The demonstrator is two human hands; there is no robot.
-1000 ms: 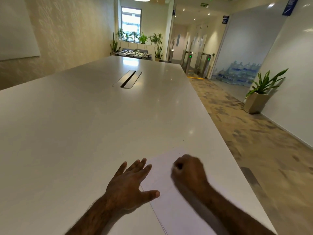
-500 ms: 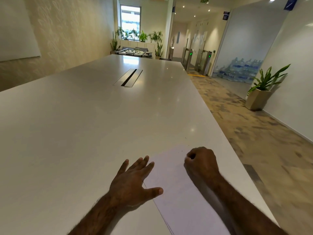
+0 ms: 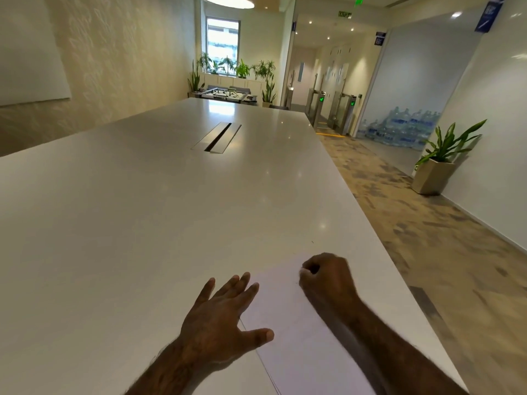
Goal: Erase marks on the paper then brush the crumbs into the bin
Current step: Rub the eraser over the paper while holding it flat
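Observation:
A white sheet of paper lies at the near right corner of the long white table. My left hand rests flat with fingers spread, thumb and fingertips on the sheet's left edge, palm on the table. My right hand is curled into a tight fist, pressed down on the far part of the sheet. It closes as if round a small eraser, which the fingers hide. A faint dark mark shows on the paper just left of the fist. No bin is in view.
The table's right edge runs close beside the paper, with patterned carpet beyond. A metal cable slot sits mid-table. A potted plant stands by the right wall.
My right fist slid away and to the right over the sheet's far part, then came back slightly. My left hand stayed pressed where it was.

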